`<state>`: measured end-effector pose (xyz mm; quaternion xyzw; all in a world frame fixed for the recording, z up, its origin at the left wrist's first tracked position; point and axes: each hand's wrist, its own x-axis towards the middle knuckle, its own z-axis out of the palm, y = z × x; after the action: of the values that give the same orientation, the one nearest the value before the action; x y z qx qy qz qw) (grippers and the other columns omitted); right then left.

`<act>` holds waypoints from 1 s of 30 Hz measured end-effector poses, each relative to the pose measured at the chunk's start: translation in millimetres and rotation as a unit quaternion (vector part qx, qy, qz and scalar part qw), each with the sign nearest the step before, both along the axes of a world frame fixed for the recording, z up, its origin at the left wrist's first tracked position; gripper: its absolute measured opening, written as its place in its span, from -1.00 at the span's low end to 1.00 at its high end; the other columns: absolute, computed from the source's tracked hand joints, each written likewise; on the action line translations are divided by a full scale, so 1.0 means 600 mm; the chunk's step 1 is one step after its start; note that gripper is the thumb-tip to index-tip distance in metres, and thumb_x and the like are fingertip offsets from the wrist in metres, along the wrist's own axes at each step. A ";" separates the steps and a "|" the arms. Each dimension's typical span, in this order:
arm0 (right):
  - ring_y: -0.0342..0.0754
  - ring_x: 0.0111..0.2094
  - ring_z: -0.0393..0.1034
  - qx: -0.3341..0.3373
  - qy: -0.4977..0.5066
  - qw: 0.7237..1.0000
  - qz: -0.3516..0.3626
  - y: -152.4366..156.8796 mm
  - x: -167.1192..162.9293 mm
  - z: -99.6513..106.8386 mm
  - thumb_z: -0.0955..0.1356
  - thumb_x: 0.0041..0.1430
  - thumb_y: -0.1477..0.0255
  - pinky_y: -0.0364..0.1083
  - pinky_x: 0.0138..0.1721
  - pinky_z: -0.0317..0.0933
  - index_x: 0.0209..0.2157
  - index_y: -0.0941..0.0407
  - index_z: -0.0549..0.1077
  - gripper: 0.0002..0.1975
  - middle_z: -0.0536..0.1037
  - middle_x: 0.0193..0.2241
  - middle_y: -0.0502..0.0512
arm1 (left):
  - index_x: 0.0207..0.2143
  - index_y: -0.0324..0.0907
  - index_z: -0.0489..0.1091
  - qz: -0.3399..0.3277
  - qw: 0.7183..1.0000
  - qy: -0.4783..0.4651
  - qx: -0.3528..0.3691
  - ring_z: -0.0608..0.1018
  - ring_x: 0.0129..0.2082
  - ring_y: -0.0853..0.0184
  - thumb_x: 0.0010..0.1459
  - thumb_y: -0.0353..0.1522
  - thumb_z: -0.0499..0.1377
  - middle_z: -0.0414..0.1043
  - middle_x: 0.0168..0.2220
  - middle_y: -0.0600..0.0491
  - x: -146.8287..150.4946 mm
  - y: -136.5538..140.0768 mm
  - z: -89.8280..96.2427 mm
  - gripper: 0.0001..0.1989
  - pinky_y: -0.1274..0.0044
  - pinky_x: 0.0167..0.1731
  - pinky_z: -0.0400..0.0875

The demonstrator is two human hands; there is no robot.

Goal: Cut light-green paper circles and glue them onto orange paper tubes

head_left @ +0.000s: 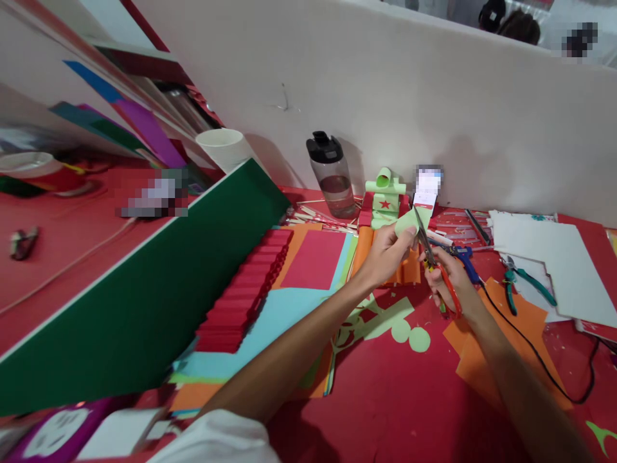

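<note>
My left hand (pixel 388 252) pinches a piece of light green paper (pixel 405 222) above the far middle of the table. The fingers of my right hand (pixel 446 280) are wrapped round scissors (pixel 430 252) with red handles. Their blades point up and away, right at the edge of the green paper. Behind the hands stands a light green paper model (pixel 385 196) with a red star and rolled tubes. Two pale green paper discs (pixel 419 339) lie on the red table below my hands, beside green paper offcuts (pixel 385 318).
A water bottle (pixel 332 177) and a propped phone (pixel 428 186) stand near the white wall. Red corrugated paper (pixel 245 289) lies on coloured sheets at left, by a green divider (pixel 159 296). At right are teal pliers (pixel 527 283), a blue glue gun (pixel 466 262), orange sheets (pixel 501 321) and white boards (pixel 573 263).
</note>
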<state>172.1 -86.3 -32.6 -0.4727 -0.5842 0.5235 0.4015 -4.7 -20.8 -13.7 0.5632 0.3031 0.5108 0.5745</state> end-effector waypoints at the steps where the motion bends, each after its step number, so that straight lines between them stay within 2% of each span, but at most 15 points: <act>1: -0.22 -0.68 0.17 -0.001 0.000 1.000 0.002 0.001 0.002 0.001 0.42 0.21 -0.19 -0.20 -0.72 0.20 0.01 0.04 0.40 -0.37 0.37 -0.47 -0.12 | -0.52 -0.14 0.21 -0.004 1.000 0.003 -0.001 0.11 -0.66 0.52 0.25 0.00 0.25 0.06 -0.62 0.23 -0.001 0.001 -0.001 -0.50 0.58 -0.61 -0.03; 12: -0.24 -0.66 0.16 0.005 -0.025 1.000 0.007 -0.002 0.006 0.020 0.46 0.23 -0.10 -0.20 -0.66 0.19 -0.01 0.03 0.39 -0.44 0.35 -0.46 -0.15 | -0.52 -0.16 0.23 -0.046 0.998 0.037 -0.017 0.13 -0.65 0.52 0.28 -0.07 0.20 0.12 -0.59 0.19 -0.012 -0.002 0.017 -0.56 0.58 -0.60 0.02; 18: -0.27 -0.69 0.17 0.000 -0.015 1.000 0.000 -0.002 0.005 0.019 0.46 0.23 -0.09 -0.22 -0.72 0.19 -0.02 0.04 0.39 -0.46 0.37 -0.43 -0.14 | -0.54 -0.15 0.20 -0.053 0.998 0.040 -0.025 0.12 -0.65 0.53 0.27 -0.10 0.20 0.12 -0.59 0.18 -0.014 -0.002 0.021 -0.56 0.59 -0.59 0.01; 30: -0.27 -0.77 0.17 -0.008 0.005 1.000 -0.018 -0.003 -0.006 0.009 0.45 0.22 -0.13 -0.22 -0.77 0.15 -0.04 0.04 0.40 -0.43 0.37 -0.51 -0.18 | -0.53 -0.15 0.21 -0.055 0.997 0.016 -0.042 0.14 -0.66 0.54 0.23 -0.12 0.22 0.13 -0.59 0.20 -0.009 -0.002 0.020 -0.59 0.60 -0.61 0.00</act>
<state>168.3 -87.8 -27.1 -0.4834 -0.5695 0.5231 0.4103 -10.4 -22.2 -1.8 0.5627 0.3015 0.4561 0.6200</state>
